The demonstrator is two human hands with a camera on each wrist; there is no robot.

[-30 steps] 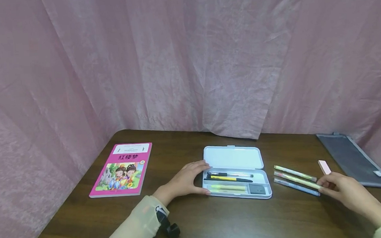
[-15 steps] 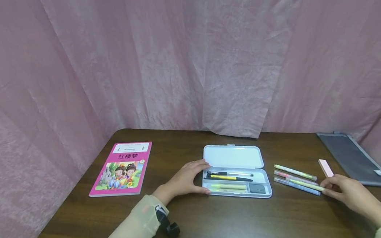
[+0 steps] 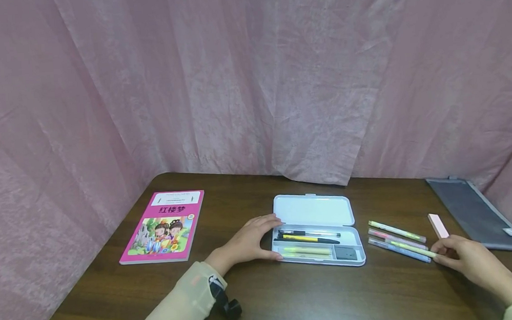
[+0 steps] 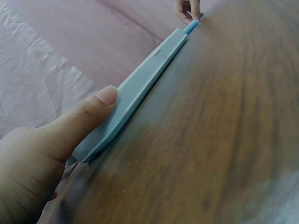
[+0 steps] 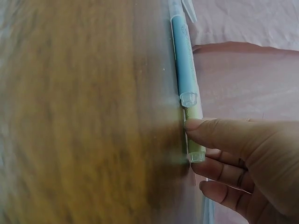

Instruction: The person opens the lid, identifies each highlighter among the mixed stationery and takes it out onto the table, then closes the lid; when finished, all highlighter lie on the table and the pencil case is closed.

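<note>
My left hand point(image 3: 249, 241) holds the left end of an opened pale blue pencil case point(image 3: 314, 212), its thumb on the near wall and fingers toward the hinge. Within lie a black pen point(image 3: 318, 235), a yellow-and-black pen point(image 3: 311, 239), yellow-green pens point(image 3: 307, 251) and a dark grey block point(image 3: 345, 254). My right hand point(image 3: 469, 259) pinches the right end of a yellow-green highlighter point(image 5: 196, 147) between thumb and fingers. That highlighter overlaps a blue highlighter point(image 5: 185, 60) and a pink highlighter point(image 3: 397, 235). Behind them rests a pale yellow-green highlighter point(image 3: 396, 229).
A pink-and-white bar point(image 3: 438, 225) lies just beyond my right hand. Farther right is a grey mesh pouch point(image 3: 475, 212). A pink picture-covered book point(image 3: 163, 229) lies at the table's left. Pink curtains point(image 3: 233, 83) hang behind the brown table point(image 3: 247, 297).
My right hand has shifted slightly right, drawing the yellow-green highlighter along and angling it over the pink and blue ones. My left hand and the pencil case have stayed put.
</note>
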